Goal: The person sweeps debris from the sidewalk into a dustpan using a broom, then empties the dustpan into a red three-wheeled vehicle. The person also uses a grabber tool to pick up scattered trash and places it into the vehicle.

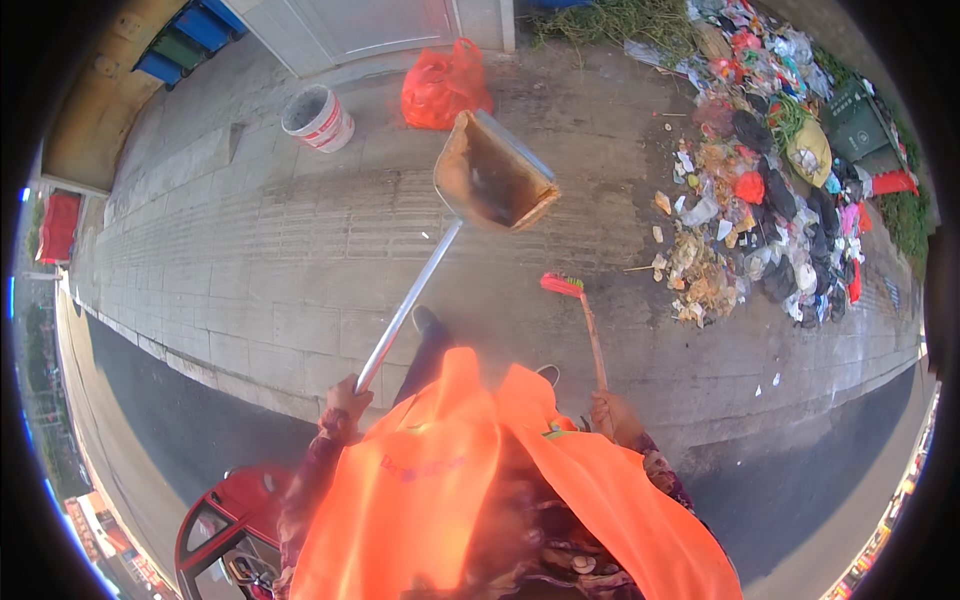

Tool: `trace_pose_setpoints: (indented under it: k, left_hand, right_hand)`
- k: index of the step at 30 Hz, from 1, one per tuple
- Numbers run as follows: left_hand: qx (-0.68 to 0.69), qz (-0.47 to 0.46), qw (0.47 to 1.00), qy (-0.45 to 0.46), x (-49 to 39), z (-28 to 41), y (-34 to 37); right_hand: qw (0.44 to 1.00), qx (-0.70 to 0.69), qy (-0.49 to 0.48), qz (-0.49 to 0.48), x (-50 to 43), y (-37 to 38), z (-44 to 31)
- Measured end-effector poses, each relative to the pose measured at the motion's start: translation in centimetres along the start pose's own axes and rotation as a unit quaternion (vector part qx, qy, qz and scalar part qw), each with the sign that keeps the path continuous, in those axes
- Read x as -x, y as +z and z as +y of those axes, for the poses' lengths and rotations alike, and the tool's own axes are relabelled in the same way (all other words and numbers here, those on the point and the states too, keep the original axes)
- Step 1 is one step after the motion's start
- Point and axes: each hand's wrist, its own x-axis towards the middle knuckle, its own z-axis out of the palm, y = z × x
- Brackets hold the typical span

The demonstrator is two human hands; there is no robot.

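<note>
My left hand (348,397) grips the metal handle of a long-handled dustpan (501,174). Its stained, rusty-brown pan is held out ahead of me, above the pavement, and some dark stuff coats the inside. In my right hand (611,415) is the wooden stick of a broom (564,284) with a red head and a few green bristles. The broom head is low, to the right of the dustpan. Whether it touches the ground I cannot tell. A large heap of mixed rubbish (780,202) lies on the pavement to the right of the broom.
Ahead stand a white bucket (319,120) and a tied red plastic bag (446,86). A green wheeled bin (862,127) tips over beside the heap. Blue and green bins (187,41) line the far left. A red vehicle (232,517) is behind my left arm, on the road past the kerb.
</note>
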Motion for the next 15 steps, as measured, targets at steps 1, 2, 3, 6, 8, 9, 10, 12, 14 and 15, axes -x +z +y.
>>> trace_pose_setpoints:
  k: [1,2,3,6,8,9,10,12,14,15]
  left_hand:
    - [0.032,0.004,0.999,-0.016,0.1,-2.2,-0.3]
    - [0.063,0.009,0.997,-0.032,0.2,-4.5,-0.6]
    - [0.077,0.017,0.996,-0.041,-0.2,-6.6,-0.7]
    - [0.111,0.036,0.991,-0.064,-3.8,-12.0,-0.6]
    - [0.141,0.031,0.983,-0.112,-5.1,-14.9,-1.3]
    - [0.155,0.028,0.979,-0.131,-5.7,-16.5,-2.0]
    - [0.155,0.026,0.98,-0.123,-6.1,-18.8,-1.9]
    - [0.166,0.041,0.975,-0.144,-7.2,-21.6,-2.7]
    - [0.175,0.04,0.967,-0.18,-9.0,-21.6,-6.8]
    - [0.164,0.053,0.964,-0.203,-9.8,-23.3,-6.9]
  right_hand:
    - [0.999,0.005,0.032,-0.01,-0.6,3.6,-0.2]
    - [0.998,0.059,0.035,0.008,-1.4,6.9,-0.1]
    - [0.992,0.117,0.032,0.021,-2.5,10.6,-0.5]
    - [0.973,0.223,0.059,0.007,-7.9,22.6,-2.0]
    - [0.958,0.264,0.108,0.003,-11.2,29.6,-1.7]
    - [0.95,0.285,0.129,-0.001,-12.8,33.7,-1.5]
    - [0.941,0.303,0.152,-0.004,-14.4,37.5,-1.1]
    - [0.937,0.314,0.149,0.025,-16.8,44.9,-0.1]
    - [0.925,0.34,0.17,0.012,-18.4,51.7,0.4]
    - [0.918,0.354,0.179,-0.005,-19.5,55.4,0.6]
